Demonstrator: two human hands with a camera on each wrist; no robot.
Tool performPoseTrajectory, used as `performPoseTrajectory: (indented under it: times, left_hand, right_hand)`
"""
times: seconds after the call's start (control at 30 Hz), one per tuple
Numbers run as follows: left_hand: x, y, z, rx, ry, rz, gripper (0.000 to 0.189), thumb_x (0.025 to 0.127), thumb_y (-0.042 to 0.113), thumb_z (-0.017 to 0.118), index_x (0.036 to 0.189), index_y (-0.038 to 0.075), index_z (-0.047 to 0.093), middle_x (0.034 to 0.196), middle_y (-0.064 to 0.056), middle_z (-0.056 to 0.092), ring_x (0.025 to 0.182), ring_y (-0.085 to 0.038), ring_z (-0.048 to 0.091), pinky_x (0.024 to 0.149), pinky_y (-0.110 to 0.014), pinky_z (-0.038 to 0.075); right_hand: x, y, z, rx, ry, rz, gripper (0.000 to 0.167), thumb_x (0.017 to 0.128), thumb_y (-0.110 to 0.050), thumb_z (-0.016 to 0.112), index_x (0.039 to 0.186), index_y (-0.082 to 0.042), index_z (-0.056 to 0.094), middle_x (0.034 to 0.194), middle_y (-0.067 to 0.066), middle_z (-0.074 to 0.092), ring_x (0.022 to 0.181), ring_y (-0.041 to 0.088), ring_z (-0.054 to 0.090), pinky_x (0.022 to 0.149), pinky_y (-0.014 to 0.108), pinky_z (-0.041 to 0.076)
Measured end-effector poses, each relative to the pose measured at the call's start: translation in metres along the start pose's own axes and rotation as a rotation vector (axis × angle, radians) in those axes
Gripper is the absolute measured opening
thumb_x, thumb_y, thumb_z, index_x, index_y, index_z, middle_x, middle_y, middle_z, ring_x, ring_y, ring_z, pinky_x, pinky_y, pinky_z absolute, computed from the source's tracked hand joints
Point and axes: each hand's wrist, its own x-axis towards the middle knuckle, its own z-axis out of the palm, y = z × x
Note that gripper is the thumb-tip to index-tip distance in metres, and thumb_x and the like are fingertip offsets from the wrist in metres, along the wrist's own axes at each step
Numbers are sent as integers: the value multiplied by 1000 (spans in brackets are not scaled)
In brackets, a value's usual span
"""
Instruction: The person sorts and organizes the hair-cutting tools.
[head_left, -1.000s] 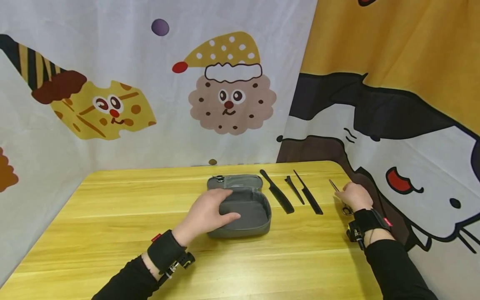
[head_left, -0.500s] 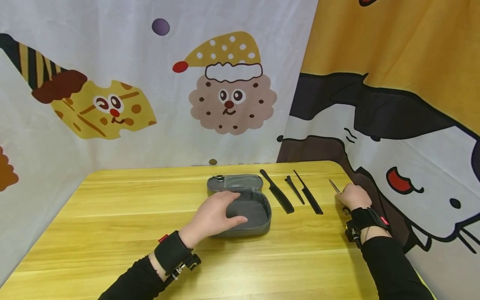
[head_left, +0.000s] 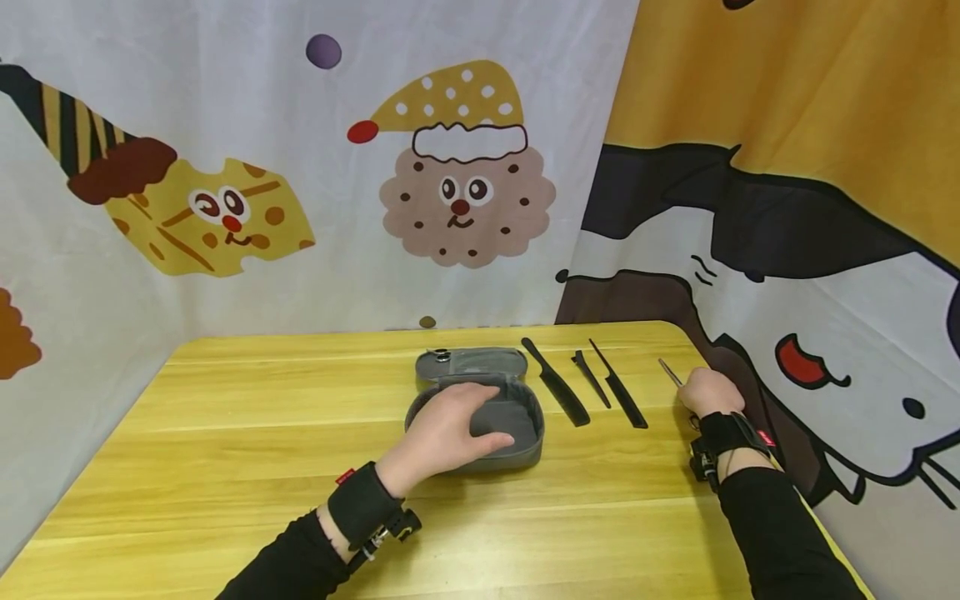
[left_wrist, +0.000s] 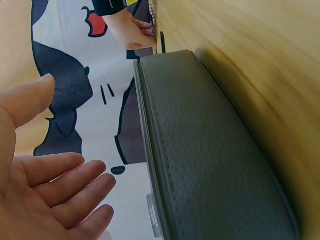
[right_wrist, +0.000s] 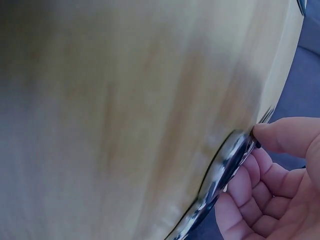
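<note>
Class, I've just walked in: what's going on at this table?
A person's right hand pinches a pair of scissors near the right edge of the wooden table. The left hand, fingers spread, is held above the open gray case and grips nothing. Between case and scissors, a handled comb, a hair clip and a tail comb lie in a row.
</note>
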Motion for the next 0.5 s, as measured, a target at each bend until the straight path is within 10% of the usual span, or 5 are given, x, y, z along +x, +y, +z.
performPoseTrajectory:
  times: [0.5]
  left_hand:
    - [4, 5, 5, -45, 2, -8, 64, 90, 47, 72, 138, 7, 57, 133, -12, 60, 125, -29, 55, 105, -38, 44]
  right_hand:
    - [-2, 2, -1, -12, 28, -78, 29, 89, -13, 54, 61, -3, 53, 62, 11, 46, 58, 29, 50, 50, 36, 39]
